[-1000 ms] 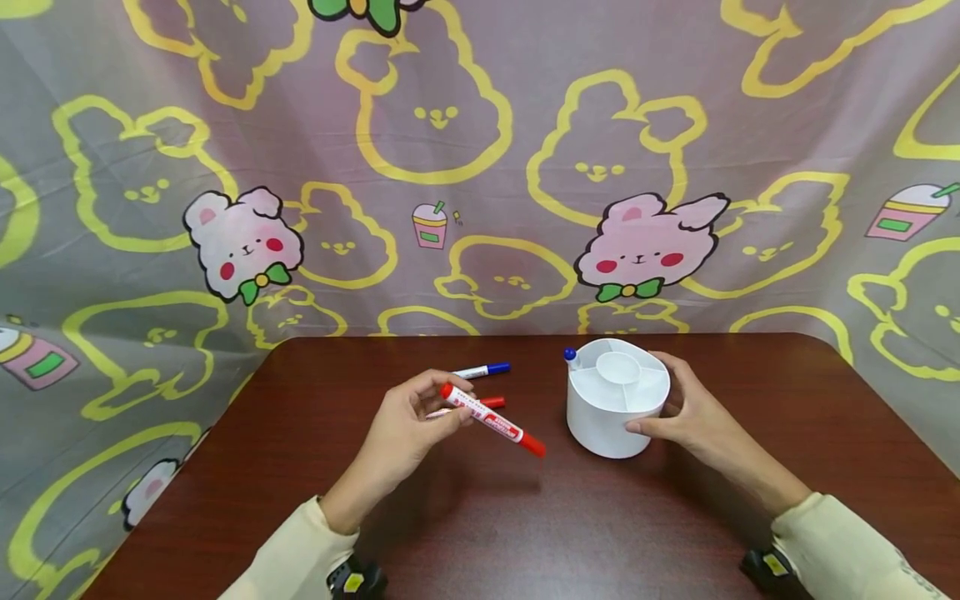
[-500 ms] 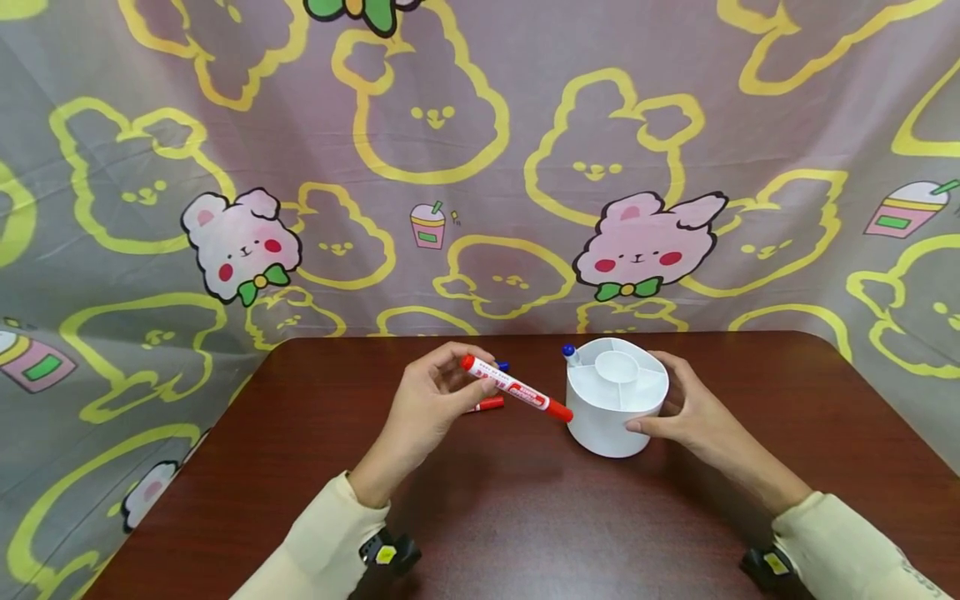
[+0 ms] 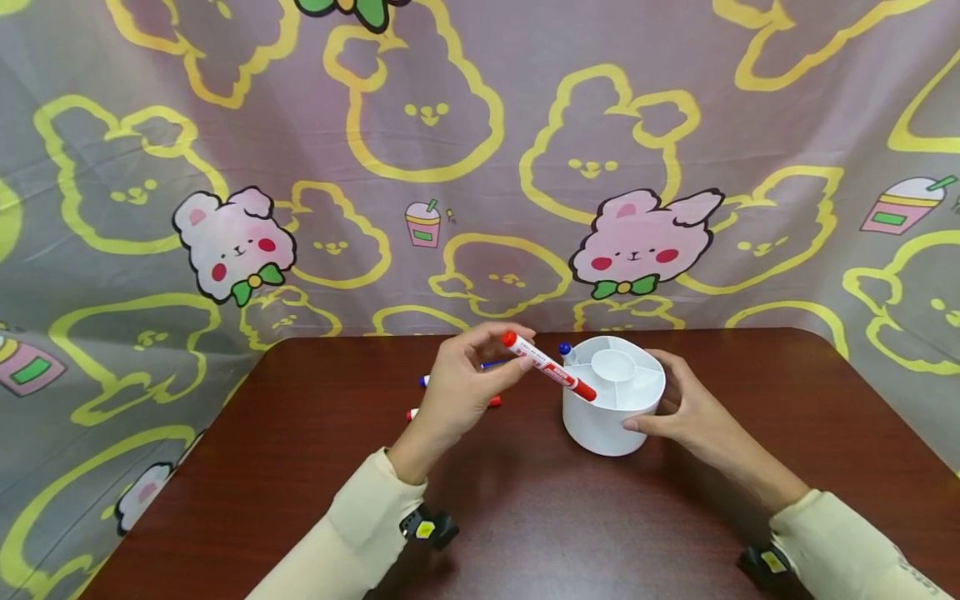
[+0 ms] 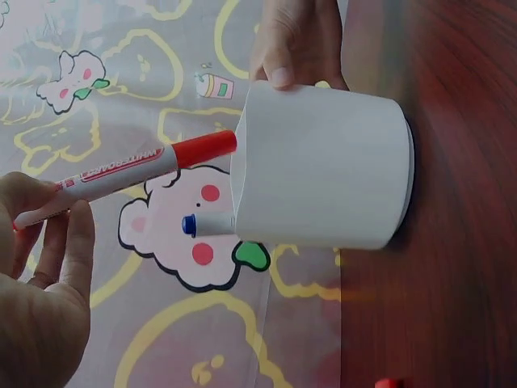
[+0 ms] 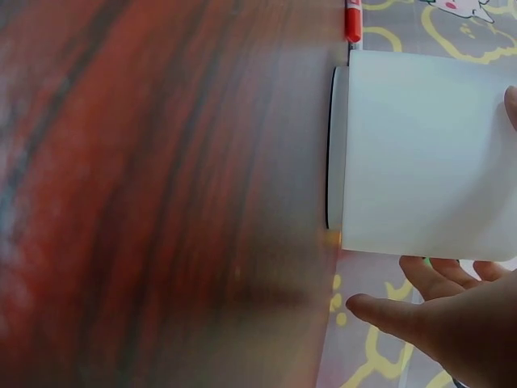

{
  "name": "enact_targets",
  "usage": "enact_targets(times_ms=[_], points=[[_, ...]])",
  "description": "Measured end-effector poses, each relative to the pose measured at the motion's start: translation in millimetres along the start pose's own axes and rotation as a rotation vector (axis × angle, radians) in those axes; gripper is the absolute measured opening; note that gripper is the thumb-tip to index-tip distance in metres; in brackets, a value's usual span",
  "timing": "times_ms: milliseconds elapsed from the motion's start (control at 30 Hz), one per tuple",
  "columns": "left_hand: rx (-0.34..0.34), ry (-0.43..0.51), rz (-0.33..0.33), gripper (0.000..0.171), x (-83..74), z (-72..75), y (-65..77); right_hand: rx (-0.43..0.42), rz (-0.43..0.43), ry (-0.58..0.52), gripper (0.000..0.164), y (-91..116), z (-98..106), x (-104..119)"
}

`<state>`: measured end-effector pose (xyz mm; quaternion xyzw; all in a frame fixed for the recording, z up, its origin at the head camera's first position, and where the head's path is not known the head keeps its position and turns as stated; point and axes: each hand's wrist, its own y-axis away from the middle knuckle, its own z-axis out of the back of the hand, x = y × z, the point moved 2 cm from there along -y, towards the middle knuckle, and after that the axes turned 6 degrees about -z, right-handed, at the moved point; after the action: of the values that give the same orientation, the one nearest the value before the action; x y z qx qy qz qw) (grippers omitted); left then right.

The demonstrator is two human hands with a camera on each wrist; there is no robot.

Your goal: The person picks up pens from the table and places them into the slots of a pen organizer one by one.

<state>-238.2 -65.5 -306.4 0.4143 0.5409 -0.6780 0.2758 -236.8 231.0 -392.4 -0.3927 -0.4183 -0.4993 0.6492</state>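
My left hand pinches a red whiteboard marker between thumb and fingers, tilted with its red cap down to the right. The cap end is at the open top of a white divided pen holder, by its front rim; whether it touches is unclear. On the right, my right hand grips the holder's side, thumb in front and fingers behind. A marker with a blue end stands in the holder's left compartment, mostly hidden by the wall. The holder stands upright on the table.
Partly behind my left hand, a blue marker and another red marker lie on the dark wooden table. A patterned curtain hangs behind the table's far edge.
My left hand has moved right and up with the red marker, bringing its cap from left of the pen holder to the rim. My right hand has stayed on the holder.
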Motion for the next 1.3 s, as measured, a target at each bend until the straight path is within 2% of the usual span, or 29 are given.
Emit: enact_targets(times_ms=[267,400,600,767,867,1067,1300], points=[[0.09,0.006,-0.045,0.034,5.0,-17.2,-6.4,-0.003,-0.044,0.038,0.098,-0.9,-0.1,0.2],[0.142,0.042,-0.059,0.036,9.8,-26.7,-7.6,0.0,-0.053,0.046,0.098,-1.0,0.1,0.6],[0.198,0.051,-0.01,0.037,17.7,-40.0,-8.0,0.005,-0.067,0.054,0.098,1.1,0.9,0.1],[0.203,0.009,0.035,0.033,21.3,-46.8,-9.6,0.007,-0.065,0.042,0.098,1.4,1.4,-0.2],[0.207,-0.015,0.034,0.031,22.2,-49.5,-10.2,0.002,-0.067,0.035,0.099,0.7,1.0,0.0],[0.244,-0.006,0.047,0.03,25.2,-55.2,-10.3,0.014,-0.045,0.005,0.099,0.8,1.4,0.6],[0.265,0.025,0.064,0.031,28.4,-60.0,-9.1,0.013,-0.066,0.057,0.094,3.5,4.5,1.6]])
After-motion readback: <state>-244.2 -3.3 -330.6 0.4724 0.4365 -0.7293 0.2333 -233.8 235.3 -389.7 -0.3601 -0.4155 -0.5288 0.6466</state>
